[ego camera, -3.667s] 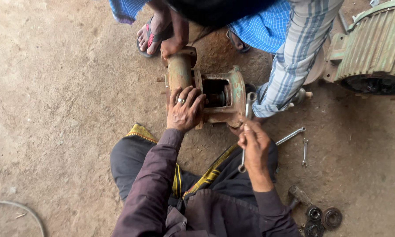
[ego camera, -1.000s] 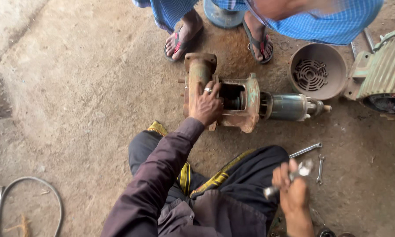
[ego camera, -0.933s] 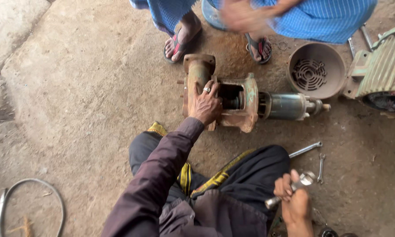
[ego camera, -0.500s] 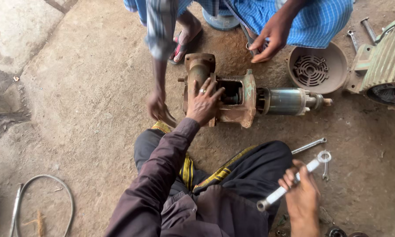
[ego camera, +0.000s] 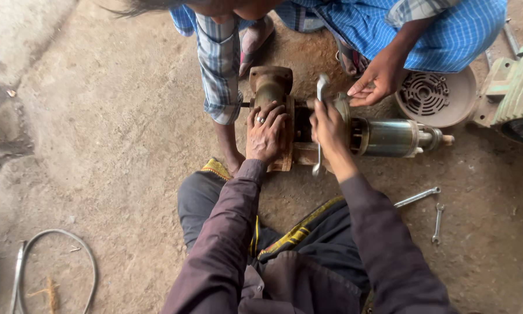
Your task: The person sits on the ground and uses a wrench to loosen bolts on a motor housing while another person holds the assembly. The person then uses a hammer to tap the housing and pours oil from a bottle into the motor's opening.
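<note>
Two loose spanners lie on the dirt floor (ego camera: 110,145) to the right of the seated person's legs: a long spanner (ego camera: 417,197) and, just beyond it, a short spanner (ego camera: 437,222). Both are well apart from the rusty pump housing (ego camera: 271,87) that sits on the floor in front of the knees.

The left hand (ego camera: 265,131) lies flat on the housing's flange, fingers spread and gripping nothing. The right hand (ego camera: 329,126) is closed around a silver wrench (ego camera: 319,125), held upright against the middle of the assembly; its lower end hangs just above the floor.

A steel rotor shaft (ego camera: 392,138) juts out of the housing to the right, lying level. Behind it stands a round fan cover (ego camera: 434,96), open side up, showing only its own grille inside. A green motor body (ego camera: 517,93) fills the right edge.

A second person in blue checked cloth crowds the far side: one forearm (ego camera: 229,145) comes down to the floor just left of the housing, and another hand (ego camera: 376,81) hovers close above the shaft end of the housing. That leaves little room above and behind the work.

Open floor stretches to the left, broken only by a curved hose (ego camera: 58,261) at the lower left corner.
</note>
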`<state>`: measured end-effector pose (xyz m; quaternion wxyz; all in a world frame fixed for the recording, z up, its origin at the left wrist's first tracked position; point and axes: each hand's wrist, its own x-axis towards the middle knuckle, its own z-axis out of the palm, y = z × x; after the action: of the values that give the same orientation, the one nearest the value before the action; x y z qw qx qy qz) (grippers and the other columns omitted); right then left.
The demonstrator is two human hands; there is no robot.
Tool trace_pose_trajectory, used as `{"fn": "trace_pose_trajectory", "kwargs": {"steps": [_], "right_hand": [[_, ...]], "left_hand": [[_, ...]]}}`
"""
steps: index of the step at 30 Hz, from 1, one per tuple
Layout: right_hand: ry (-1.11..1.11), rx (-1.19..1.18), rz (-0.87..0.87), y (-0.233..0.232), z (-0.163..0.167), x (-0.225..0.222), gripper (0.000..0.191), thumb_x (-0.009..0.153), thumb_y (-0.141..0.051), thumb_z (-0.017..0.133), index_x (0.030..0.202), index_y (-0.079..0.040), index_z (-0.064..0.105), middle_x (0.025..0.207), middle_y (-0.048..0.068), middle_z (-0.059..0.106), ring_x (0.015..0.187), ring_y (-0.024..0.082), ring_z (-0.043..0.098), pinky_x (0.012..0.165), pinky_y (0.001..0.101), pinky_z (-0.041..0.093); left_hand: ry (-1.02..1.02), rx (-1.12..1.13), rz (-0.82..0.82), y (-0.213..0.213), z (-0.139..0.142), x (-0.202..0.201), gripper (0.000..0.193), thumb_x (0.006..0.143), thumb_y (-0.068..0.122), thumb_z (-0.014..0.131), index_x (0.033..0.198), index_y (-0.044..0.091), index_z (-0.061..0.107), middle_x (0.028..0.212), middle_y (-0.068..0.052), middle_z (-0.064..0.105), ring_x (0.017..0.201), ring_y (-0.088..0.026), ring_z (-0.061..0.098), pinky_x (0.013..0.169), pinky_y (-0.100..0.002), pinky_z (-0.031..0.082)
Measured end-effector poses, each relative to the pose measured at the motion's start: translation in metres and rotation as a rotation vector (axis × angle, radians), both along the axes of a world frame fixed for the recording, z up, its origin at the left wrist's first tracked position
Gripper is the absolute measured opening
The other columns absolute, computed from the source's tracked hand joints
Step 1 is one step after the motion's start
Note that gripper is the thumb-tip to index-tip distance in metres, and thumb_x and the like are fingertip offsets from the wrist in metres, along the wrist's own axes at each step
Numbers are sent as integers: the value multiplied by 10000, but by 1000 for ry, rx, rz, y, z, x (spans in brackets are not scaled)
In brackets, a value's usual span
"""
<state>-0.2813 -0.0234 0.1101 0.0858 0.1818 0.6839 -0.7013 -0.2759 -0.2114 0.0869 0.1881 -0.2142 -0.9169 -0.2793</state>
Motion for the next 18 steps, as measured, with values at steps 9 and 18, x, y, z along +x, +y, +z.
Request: {"fn": "trace_pose_trajectory", "kwargs": {"steps": [9, 18], "right_hand": [[-227, -241, -176, -10, -80, -129, 244, 1075, -309, 535, 1279, -179, 564, 765, 28, 575, 472, 82, 381, 404, 235, 294], [-221, -225, -247, -31, -107, -163, 253, 1039, -319, 571, 1267, -239, 645, 704, 0, 543, 448, 79, 372, 402, 240, 280]], "left_hand": [[-36, 58, 1, -13, -13, -24, 235, 957, 219, 648, 1177, 148, 683, 1377, -48, 644, 1414, -239, 515, 1220, -514, 300], [-65, 64, 4, -18, -19, -39, 238, 954, 232, 660, 1174, 144, 677, 1383, -39, 639, 1427, -222, 500, 1237, -515, 291]]}}
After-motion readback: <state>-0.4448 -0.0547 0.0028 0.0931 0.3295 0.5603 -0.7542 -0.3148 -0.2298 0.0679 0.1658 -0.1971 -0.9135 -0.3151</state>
